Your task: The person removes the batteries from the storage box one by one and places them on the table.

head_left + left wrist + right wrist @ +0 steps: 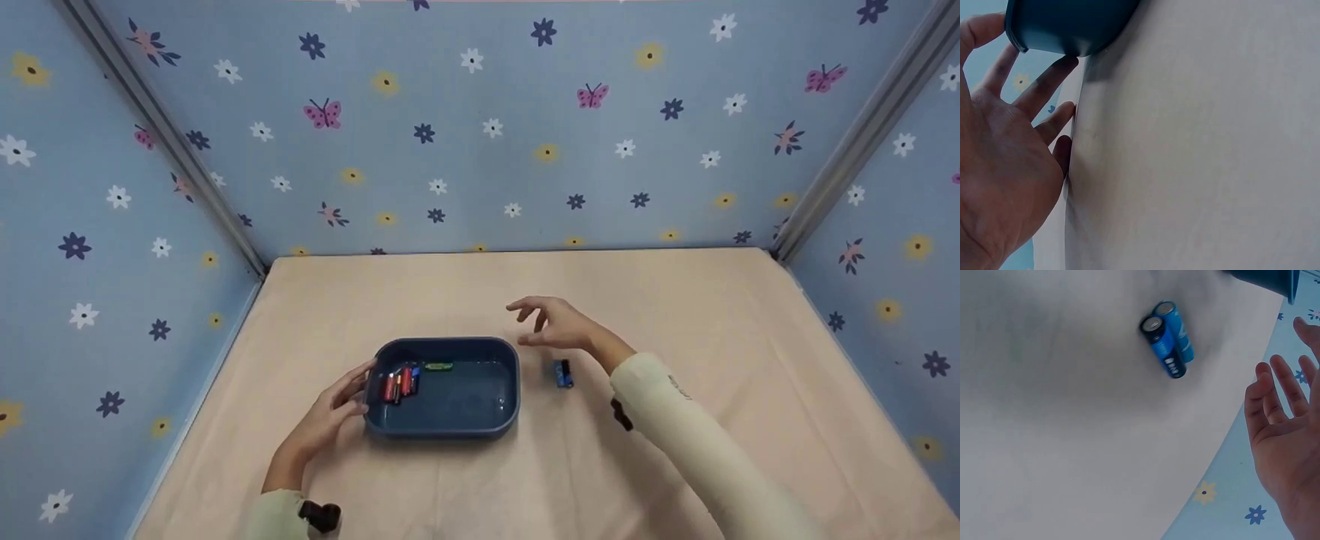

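Peach-coloured, the desk [690, 315] carries a blue bin [450, 433], nearer its left edge than its right. The left hand [330, 415] touches the bin's left wall, fingers spread; the right hand [559, 325] hovers, thumb and fingers parted, by the bin's far right corner. We see batteries [406, 381] in the bin's left half and a blue pair [559, 373] outside, toward the desk's right edge.

A dark blue tray [465, 405] stands on the desk [450, 292], nearer the left edge than the right. Inside, red and blue batteries [406, 381] crowd its left end, a green battery [439, 367] by the far wall. Two blue batteries [1167, 343], one black-ended, lie side by side right of it.
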Demonstrator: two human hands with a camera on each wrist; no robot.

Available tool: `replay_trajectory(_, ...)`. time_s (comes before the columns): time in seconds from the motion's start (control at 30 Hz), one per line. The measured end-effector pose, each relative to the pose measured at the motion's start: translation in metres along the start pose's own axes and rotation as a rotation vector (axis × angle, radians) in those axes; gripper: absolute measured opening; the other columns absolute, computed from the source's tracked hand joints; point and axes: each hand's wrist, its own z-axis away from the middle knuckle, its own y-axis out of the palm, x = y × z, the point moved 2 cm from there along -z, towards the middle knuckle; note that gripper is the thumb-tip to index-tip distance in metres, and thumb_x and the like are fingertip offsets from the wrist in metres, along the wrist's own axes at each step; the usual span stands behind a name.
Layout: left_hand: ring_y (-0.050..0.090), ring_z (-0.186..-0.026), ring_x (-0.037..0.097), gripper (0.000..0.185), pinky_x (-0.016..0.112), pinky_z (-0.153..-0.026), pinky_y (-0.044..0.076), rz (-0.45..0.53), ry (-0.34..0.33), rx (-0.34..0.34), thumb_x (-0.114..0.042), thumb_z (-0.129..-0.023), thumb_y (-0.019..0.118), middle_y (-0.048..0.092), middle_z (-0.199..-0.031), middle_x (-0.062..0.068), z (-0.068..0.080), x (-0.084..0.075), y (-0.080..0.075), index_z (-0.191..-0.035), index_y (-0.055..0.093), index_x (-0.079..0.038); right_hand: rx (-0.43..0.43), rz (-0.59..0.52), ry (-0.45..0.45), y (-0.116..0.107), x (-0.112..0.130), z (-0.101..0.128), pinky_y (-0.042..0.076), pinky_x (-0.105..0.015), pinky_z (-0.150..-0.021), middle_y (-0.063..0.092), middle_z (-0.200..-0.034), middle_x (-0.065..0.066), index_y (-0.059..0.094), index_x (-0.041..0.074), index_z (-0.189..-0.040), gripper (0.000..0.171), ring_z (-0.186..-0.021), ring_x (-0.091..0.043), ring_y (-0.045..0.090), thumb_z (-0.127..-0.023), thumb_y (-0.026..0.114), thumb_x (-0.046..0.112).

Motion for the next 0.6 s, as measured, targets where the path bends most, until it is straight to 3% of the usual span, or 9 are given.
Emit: replay_trajectory(0.6, 0.037, -0.169, 0.054, 0.076, 0.07, -0.134, 0.035, -0.003, -0.004, -0.007, -0.006, -0.106, 0.058, 0.033, -0.185, 0.023, 0.0, -0.001, 0.001, -0.177, 0.038, -0.021, 0.062, -0.053, -0.088, 0.032, 0.046, -0.024, 0.064, -0.049, -0.099, 0.072, -0.146, -0.025, 0.064, 0.015, -0.159, 0.064, -0.112, -0.033, 0.074, -0.098, 0.085, 0.017)
